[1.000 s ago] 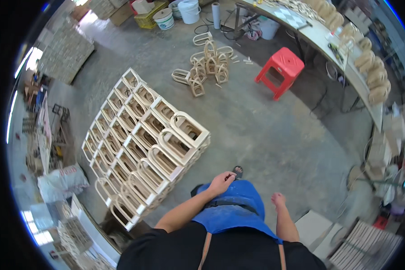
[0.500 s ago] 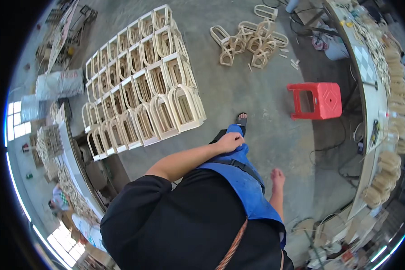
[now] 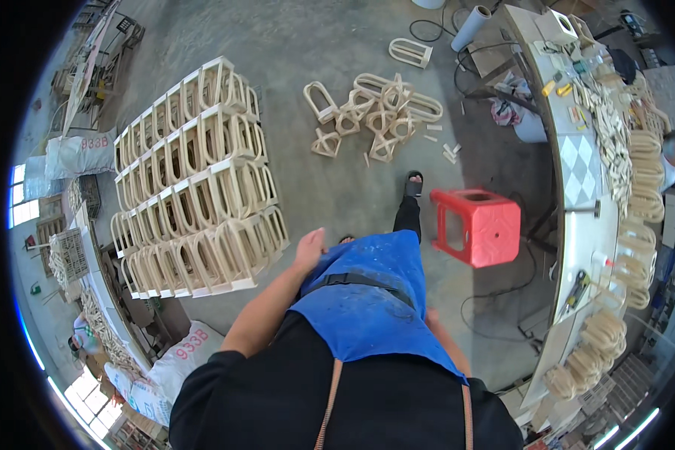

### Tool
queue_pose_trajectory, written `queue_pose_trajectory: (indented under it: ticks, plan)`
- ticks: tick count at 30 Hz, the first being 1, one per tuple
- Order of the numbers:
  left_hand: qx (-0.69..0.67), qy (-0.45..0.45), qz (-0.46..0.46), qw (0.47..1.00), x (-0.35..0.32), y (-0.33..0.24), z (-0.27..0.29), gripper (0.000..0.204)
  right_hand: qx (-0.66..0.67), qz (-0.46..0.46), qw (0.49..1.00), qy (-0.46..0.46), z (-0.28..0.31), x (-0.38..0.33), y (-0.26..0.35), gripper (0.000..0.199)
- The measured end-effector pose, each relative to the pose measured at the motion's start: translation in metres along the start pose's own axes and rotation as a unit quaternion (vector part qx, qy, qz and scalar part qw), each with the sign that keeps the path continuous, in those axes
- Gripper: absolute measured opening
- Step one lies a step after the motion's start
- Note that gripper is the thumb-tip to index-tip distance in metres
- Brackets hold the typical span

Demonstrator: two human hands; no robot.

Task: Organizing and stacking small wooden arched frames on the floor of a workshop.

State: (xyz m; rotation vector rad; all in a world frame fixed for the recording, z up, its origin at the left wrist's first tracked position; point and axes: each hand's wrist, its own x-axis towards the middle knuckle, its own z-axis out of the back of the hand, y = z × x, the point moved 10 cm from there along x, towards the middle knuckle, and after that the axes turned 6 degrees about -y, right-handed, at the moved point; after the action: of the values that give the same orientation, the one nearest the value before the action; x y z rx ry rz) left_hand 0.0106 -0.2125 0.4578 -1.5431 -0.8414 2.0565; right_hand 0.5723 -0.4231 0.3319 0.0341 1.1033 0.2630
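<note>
**Empty-handed between the frames and the stool**

The person stands on the concrete floor in a blue apron. The left hand hangs loosely open at the apron's upper edge, holding nothing, fingers relaxed. The right hand is mostly hidden behind the apron, so I cannot tell how it is held. Nearest the left hand, just to its left, neat rows of arched wooden frames stand on the floor. A looser heap of frames lies further ahead. A red plastic stool stands to the right, beside the long bench.
</note>
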Motion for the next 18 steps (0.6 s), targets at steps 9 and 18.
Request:
queue_pose_trajectory:
  ticks: [9, 18]
  plan:
    - [-0.048, -0.329, 0.166, 0.928, -0.007, 0.036, 0.0, 0.042, -0.032, 0.03, 0.995, 0.091, -0.043, 0.194, 0.456, 0.042]
    - [0.212, -0.239, 0.253, 0.913, -0.003, -0.057, -0.092, 0.041, -0.025, 0.11, 0.984, 0.14, -0.244, 0.333, 0.759, 0.071]
